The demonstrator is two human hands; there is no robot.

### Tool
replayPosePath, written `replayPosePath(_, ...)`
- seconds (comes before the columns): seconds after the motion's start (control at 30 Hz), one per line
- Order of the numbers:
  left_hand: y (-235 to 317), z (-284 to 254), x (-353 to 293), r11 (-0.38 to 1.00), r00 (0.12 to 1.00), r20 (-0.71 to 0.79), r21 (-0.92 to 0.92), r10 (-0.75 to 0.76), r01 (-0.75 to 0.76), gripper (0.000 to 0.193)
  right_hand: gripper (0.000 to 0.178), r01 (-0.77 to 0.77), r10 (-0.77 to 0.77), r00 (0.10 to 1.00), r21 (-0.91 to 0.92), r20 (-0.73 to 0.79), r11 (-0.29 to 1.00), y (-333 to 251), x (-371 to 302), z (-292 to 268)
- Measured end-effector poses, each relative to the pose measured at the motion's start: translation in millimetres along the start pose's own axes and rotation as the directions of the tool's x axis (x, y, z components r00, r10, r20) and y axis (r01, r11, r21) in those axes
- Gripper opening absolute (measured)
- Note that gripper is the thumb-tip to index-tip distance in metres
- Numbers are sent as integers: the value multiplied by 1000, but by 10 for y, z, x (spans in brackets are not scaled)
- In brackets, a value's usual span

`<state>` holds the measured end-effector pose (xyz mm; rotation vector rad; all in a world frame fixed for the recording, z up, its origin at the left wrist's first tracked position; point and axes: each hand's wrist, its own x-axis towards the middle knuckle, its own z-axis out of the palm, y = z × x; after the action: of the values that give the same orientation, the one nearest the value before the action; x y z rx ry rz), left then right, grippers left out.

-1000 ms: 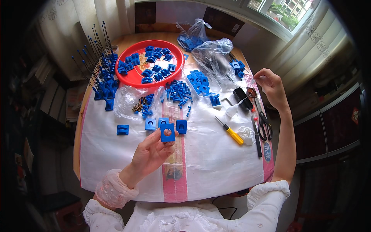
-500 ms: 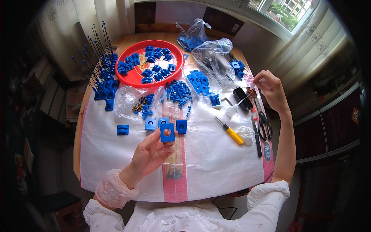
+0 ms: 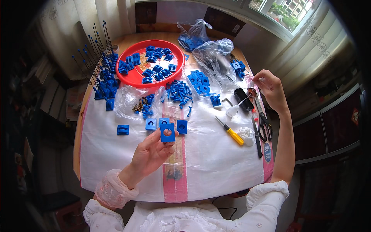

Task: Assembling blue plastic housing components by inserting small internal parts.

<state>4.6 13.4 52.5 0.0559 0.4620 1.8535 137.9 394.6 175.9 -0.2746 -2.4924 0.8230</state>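
At the back of our desk [image 3: 220,166], left of the middle, we have the basin [image 3: 133,83] with clips [image 3: 158,69] inside; sprung rods [image 3: 108,85] stand to its left. Right of it sits the box [image 3: 188,69] holding plates [image 3: 199,79], a bag [image 3: 216,54] behind. Pegs [image 3: 179,92] lie before the basin. On our right (past the screwdriver [image 3: 235,136]) lies the knife [image 3: 256,138], scissors [image 3: 265,127] just beyond. Our left hand [image 3: 152,154] is before a row of blocks [image 3: 182,127].

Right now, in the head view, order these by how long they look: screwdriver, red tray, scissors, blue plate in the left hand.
1. Red tray, clearly the longest.
2. Scissors and screwdriver, too alike to rank.
3. Blue plate in the left hand, the shortest, though seemingly nearer the camera.
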Motion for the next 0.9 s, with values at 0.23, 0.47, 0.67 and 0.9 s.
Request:
replayPosePath(0.23,-4,4,-8,1000,1000,-11,4,-2,2,24,8,124,-124,992,-34,8,992,-70,8,-19)
replayPosePath(0.47,-13,-20,4,1000,1000,20,-8,-4,4,24,9,146,-146,989,-10,-19,989,-102,-5,-41)
replayPosePath(0.67,-10,-4,-8,1000,1000,4,2,-5,5,24,9,147,-147,989,-9,-31,989,-113,-19,-32)
replayPosePath(0.9,-17,-24,-3,1000,1000,14,-3,-7,7,23,8,162,-162,984,-9,-71,987,-124,-12,-76)
